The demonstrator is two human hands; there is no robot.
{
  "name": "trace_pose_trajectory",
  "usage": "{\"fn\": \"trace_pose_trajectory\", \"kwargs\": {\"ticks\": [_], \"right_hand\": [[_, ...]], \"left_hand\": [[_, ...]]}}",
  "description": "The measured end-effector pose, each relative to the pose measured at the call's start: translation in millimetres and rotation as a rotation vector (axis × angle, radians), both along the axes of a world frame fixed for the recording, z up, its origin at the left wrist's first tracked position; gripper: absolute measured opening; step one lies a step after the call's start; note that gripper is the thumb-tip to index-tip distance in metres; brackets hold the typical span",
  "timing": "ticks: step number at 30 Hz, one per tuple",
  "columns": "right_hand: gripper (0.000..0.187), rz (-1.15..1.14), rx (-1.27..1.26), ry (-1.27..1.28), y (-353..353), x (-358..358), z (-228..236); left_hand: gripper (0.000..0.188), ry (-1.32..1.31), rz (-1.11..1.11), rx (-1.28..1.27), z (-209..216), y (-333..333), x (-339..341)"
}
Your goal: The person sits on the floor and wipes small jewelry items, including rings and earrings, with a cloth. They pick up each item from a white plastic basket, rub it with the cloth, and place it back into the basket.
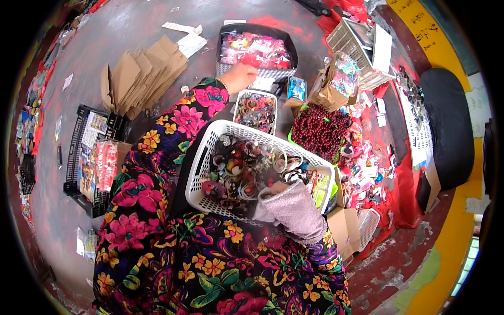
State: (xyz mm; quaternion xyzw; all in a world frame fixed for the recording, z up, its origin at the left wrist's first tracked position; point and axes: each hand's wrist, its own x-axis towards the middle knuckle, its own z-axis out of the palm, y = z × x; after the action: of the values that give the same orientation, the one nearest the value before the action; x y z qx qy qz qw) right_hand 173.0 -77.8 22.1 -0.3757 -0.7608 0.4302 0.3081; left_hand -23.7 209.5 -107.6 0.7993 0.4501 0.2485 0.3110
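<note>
My left hand (239,77) reaches forward to the near edge of a dark fabric box (224,68) filled with pink and clear packets (254,51). Its fingers look curled together; whether anything is in them is hidden. A white packet (262,84) lies just beside it. My right hand (278,188) is down in a large white plastic basket (195,181), mostly covered by a greyish-pink sleeve cuff and blurred. Around it in the basket lie mixed hair ties and bands (236,165), with a green item (320,195) at the right end.
A small white basket (275,113) of hair ties stands beyond the large one. To its right are dark red beads (320,131) in a green tray and a cardboard box of packets (324,86). Folded cardboard (139,79) and a black crate (79,173) stand on the left.
</note>
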Motion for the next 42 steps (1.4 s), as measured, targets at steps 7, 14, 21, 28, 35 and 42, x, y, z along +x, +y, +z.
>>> {"fn": "trace_pose_trajectory", "kwargs": {"ticks": [7,14,21,28,35,42], "right_hand": [[0.025,-0.298,-0.644,0.23,-2,-3,10],[0.028,-0.267,-0.414,0.146,3,0,28],[0.024,-0.298,0.441,-0.762,17,-3,96],[0.051,-0.467,0.456,-0.528,-9,9,24],[0.079,-0.546,0.138,-0.225,-13,15,24],[0.078,-0.603,0.006,-0.315,-14,1,31]], "left_hand": [[0.019,-0.107,-0.13,0.073,98,-90,-24],[0.012,0.047,-0.421,0.086,111,-184,-42],[0.024,0.348,-0.358,0.164,74,-217,-23],[0.023,0.326,-0.419,0.121,66,-208,-21],[0.018,-0.669,-0.239,-0.625,88,-201,-42],[0.025,-1.379,-0.272,-0.954,90,-215,-48]]}}
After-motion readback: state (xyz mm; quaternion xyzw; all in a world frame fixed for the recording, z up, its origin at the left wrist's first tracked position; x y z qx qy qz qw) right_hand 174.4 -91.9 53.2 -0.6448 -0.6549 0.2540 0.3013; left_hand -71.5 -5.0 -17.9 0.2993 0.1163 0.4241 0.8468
